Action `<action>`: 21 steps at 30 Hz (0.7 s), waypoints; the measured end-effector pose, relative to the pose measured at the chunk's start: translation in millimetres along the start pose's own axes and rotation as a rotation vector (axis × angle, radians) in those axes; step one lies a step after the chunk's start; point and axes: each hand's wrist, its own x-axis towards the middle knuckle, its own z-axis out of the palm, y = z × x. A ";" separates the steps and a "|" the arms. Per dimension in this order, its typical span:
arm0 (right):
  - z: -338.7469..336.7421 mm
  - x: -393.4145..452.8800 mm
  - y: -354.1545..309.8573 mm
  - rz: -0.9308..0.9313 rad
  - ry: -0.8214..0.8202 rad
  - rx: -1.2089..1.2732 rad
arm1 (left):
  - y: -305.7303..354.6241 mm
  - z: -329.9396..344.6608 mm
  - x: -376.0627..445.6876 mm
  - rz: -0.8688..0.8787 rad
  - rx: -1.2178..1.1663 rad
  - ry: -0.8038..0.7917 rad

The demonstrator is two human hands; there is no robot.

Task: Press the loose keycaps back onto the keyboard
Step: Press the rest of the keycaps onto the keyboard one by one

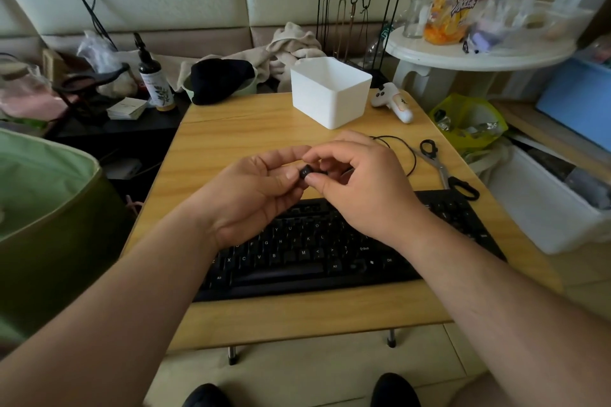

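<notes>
Pinching a small black keycap (305, 172) between them, your left hand (254, 195) and right hand (360, 188) meet in the air above the top rows of the black keyboard (317, 251). Each grip is clamped on the cap, thumb against curled fingers, and its printed face is turned up toward you. The keyboard lies on the wooden worktop (231, 129) under your wrists. Beyond your hands stands a white plastic bin (330, 92). Scissors (443, 168) and a loop of thin black cable (401, 149) lie to the right, near the keyboard's far corner.
</notes>
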 end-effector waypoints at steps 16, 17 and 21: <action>32.1 23.5 -19.6 -0.037 0.026 -0.060 | 26.8 -24.6 -18.5 0.175 0.048 0.113; 33.1 25.0 -19.8 -0.083 0.028 -0.091 | 27.1 -25.2 -19.6 0.176 0.042 0.122; 36.5 29.3 -17.9 -0.207 -0.010 -0.247 | 24.1 -26.9 -21.5 0.187 0.133 0.185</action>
